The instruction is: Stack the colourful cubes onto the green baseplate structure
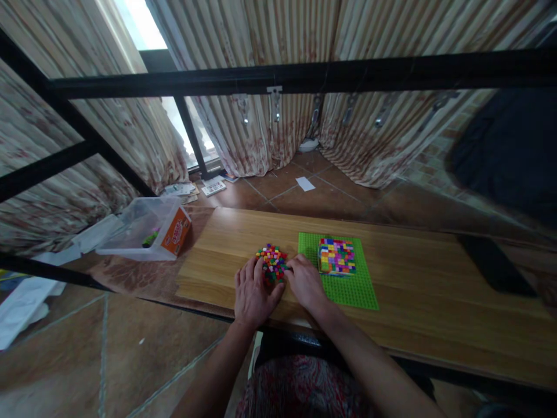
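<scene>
A pile of small multicoloured toy bricks (272, 262) lies on the wooden board. Around its left and near side my left hand (255, 293) rests with fingers spread, the fingertips at the bricks. My right hand (306, 283) is at the pile's right side, thumb and fingers drawn together in a pinch; what they hold, if anything, is too small to make out. Just right of that hand lies a green studded baseplate (348, 293), its left edge partly covered by the hand. On the baseplate stands a rectangular block built of many-coloured bricks (337, 256).
The wooden board (418, 284) extends far to the right, with a dark flat object (496, 267) near that end. At left stands a clear plastic box (143, 229) with an orange label. A black metal rail (278, 80) crosses in front of the curtains (261, 139).
</scene>
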### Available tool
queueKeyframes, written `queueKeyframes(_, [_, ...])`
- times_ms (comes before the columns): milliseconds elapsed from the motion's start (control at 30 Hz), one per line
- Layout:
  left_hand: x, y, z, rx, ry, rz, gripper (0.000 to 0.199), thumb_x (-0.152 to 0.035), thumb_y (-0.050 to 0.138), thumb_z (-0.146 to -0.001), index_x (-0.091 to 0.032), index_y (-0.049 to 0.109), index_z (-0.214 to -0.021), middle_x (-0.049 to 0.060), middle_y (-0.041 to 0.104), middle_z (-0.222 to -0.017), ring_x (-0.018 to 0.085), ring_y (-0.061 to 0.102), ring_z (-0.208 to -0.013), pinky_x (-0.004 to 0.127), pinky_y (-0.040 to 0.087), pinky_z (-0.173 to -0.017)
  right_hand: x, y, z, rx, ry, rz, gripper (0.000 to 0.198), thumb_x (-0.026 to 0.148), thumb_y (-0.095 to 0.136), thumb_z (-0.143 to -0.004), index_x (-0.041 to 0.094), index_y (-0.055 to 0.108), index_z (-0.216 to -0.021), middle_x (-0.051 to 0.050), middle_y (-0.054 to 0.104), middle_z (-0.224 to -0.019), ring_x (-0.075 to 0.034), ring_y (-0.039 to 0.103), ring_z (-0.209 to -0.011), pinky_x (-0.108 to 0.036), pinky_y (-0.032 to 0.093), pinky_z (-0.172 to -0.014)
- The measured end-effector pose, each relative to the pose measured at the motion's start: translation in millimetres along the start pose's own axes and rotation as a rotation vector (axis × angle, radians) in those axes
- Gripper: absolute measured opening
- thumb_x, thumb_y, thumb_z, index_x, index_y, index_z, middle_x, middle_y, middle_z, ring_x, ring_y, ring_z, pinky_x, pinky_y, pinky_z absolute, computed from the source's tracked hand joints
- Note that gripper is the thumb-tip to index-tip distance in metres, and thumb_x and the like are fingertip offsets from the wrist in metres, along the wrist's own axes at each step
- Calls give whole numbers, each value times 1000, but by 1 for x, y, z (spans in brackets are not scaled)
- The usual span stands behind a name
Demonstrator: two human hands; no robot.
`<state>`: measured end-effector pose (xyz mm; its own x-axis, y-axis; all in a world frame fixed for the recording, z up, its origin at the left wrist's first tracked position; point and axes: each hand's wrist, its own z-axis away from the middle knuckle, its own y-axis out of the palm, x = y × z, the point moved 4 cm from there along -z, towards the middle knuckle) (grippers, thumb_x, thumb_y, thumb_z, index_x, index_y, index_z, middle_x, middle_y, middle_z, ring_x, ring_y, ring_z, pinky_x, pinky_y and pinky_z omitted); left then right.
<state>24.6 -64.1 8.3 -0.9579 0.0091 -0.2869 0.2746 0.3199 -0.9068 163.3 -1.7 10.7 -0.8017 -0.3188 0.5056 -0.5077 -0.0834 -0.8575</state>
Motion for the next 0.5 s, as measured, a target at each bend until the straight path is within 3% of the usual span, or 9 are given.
queueKeyframes(133, [0, 1, 0, -5, 0, -2, 73, -54, 61, -81, -15, 42, -140, 18, 49, -142, 33, 46, -130, 48, 35, -107, 2, -7, 6, -52, 7, -95, 10, 16, 59, -85, 20, 66, -79, -7, 66, -88, -22, 62, -87, -33, 48, -83])
queueKeyframes(300, [2, 2, -1, -16, 3, 6, 72, -54, 60, -81, -15, 42, -139, 17, 49, -142, 32, 45, -131, 48, 35, -107, 0, -38, 30, -146, 22, -426, 14, 20, 56, -86, 21, 69, -81, -2, 68, -80, -17, 63, -73, -30, 49, -72])
queueKeyframes(500, [3, 2, -2, -37, 22, 11, 69, -54, 60, -82, -17, 43, -138, 18, 50, -141, 33, 46, -129, 49, 35, -106, -48, -87, 58, -383, 148, -603, 19, 35, 61, -85, 23, 75, -89, -5, 72, -93, -19, 66, -87, -33, 51, -79])
